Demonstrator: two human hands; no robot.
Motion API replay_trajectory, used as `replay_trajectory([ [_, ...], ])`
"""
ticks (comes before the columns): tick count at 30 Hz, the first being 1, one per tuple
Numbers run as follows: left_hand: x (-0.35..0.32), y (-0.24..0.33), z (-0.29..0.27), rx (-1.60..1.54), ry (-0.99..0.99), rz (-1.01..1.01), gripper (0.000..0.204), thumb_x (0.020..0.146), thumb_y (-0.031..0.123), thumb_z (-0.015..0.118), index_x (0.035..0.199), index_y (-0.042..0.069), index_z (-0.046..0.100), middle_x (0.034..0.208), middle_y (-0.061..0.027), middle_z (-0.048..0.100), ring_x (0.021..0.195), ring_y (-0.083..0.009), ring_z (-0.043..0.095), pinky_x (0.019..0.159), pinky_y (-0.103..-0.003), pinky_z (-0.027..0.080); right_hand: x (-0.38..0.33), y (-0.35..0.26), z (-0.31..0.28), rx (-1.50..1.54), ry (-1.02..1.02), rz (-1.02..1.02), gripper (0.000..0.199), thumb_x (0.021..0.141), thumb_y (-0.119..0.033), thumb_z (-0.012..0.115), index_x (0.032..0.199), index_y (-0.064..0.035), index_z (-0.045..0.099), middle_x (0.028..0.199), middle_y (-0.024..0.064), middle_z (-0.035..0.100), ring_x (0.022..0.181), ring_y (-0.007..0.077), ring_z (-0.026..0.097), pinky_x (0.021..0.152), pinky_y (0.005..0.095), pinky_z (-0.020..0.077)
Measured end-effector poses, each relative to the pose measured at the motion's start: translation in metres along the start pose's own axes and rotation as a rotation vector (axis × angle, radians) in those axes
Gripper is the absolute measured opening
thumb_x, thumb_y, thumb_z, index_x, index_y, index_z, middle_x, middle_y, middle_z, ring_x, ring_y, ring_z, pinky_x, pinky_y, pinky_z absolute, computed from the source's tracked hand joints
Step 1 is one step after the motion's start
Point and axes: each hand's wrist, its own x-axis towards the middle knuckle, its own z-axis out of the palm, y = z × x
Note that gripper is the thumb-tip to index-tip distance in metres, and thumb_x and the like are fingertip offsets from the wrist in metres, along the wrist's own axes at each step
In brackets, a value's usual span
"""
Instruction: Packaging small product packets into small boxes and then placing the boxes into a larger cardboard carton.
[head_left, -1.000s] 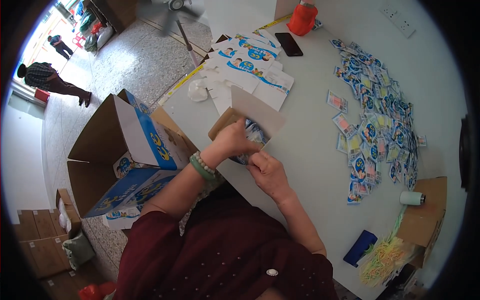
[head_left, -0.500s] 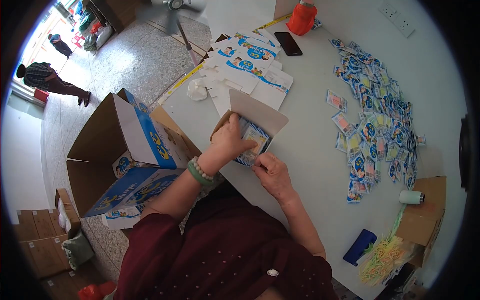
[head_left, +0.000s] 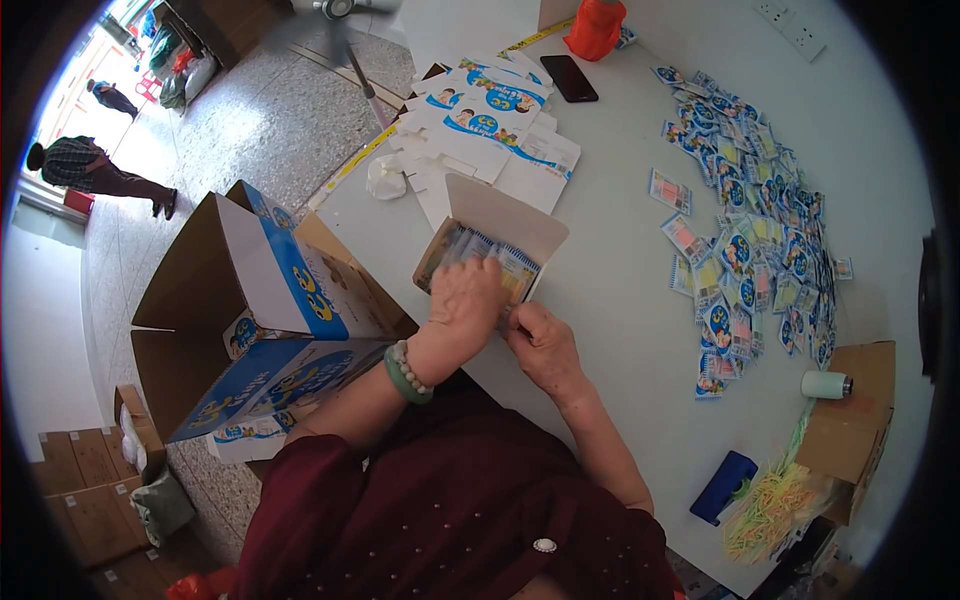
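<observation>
A small white carton [head_left: 510, 215] stands on the table in front of me with its lid flap raised. Small printed packets [head_left: 520, 268] are stacked in a row inside it. My left hand [head_left: 465, 300], with a jade bangle [head_left: 404, 378] on its wrist, lies over the carton's near side, its fingers laid on the packets. The thumb is mostly hidden. At the near right corner my right hand [head_left: 543, 345] has its fingers bent and closed on the carton's edge.
Many loose packets [head_left: 740, 230] spread over the table's right side. Flattened cartons [head_left: 490, 120], a phone [head_left: 569, 78] and an orange-red wrapped item [head_left: 596, 30] are farther back. A large open box [head_left: 290, 290] stands at left. A blue tape dispenser [head_left: 723, 488] lies front right.
My left hand has shifted toward me and to the right over the packets, uncovering packets at the carton's far side. My right hand stays at the carton's corner.
</observation>
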Motion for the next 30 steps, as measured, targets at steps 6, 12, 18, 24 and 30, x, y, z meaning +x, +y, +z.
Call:
replay_trajectory([
  [6, 0.008, -0.001, 0.001, -0.068, -0.073, 0.131, 0.031, 0.071, 0.019, 0.068, 0.095, 0.005, 0.053, 0.088, -0.0132, 0.061, 0.086, -0.0294, 0.062, 0.073, -0.04, 0.044, 0.001, -0.001, 0.0, 0.008, -0.005, 0.002, 0.013, 0.077, -0.004, 0.062, 0.079, -0.0072, 0.05, 0.079, 0.0095, 0.058, 0.072, 0.0308, 0.059, 0.065, 0.0377, 0.0481],
  [12, -0.001, 0.002, -0.022, -0.048, 0.221, 0.189, 0.028, 0.073, 0.019, 0.066, 0.093, 0.006, 0.053, 0.085, -0.0121, 0.06, 0.082, -0.0309, 0.061, 0.071, -0.041, 0.045, -0.003, -0.002, 0.001, 0.002, 0.0, 0.056, 0.011, 0.078, -0.006, 0.062, 0.08, -0.0047, 0.051, 0.075, 0.0103, 0.058, 0.068, 0.025, 0.057, 0.064, 0.0341, 0.0462],
  [18, 0.007, -0.008, 0.002, -0.226, -0.032, 0.299, 0.023, 0.074, 0.02, 0.066, 0.09, 0.007, 0.056, 0.079, -0.0156, 0.06, 0.079, -0.0331, 0.062, 0.067, -0.041, 0.048, -0.001, -0.003, -0.001, -0.01, -0.022, 0.059, 0.011, 0.08, -0.008, 0.062, 0.081, -0.0054, 0.051, 0.074, 0.0112, 0.058, 0.068, 0.0272, 0.058, 0.064, 0.0349, 0.0464],
  [24, 0.022, -0.01, -0.01, -0.352, -0.273, 0.159, 0.022, 0.078, 0.023, 0.064, 0.09, 0.006, 0.058, 0.082, -0.0181, 0.063, 0.081, -0.0366, 0.061, 0.07, -0.044, 0.049, -0.007, 0.004, -0.011, -0.104, -0.012, -0.037, 0.016, 0.079, -0.009, 0.062, 0.093, -0.0091, 0.054, 0.078, 0.0112, 0.061, 0.072, 0.0331, 0.06, 0.064, 0.0406, 0.0474],
  [30, -0.017, -0.017, -0.033, -0.321, -0.201, 0.387, 0.031, 0.075, 0.022, 0.069, 0.101, 0.007, 0.062, 0.099, -0.0129, 0.061, 0.094, -0.033, 0.058, 0.076, -0.044, 0.047, -0.008, 0.038, -0.071, -0.235, 0.2, -0.027, 0.045, 0.078, -0.012, 0.067, 0.12, -0.0077, 0.052, 0.096, 0.012, 0.062, 0.087, 0.0293, 0.062, 0.076, 0.0371, 0.0501],
])
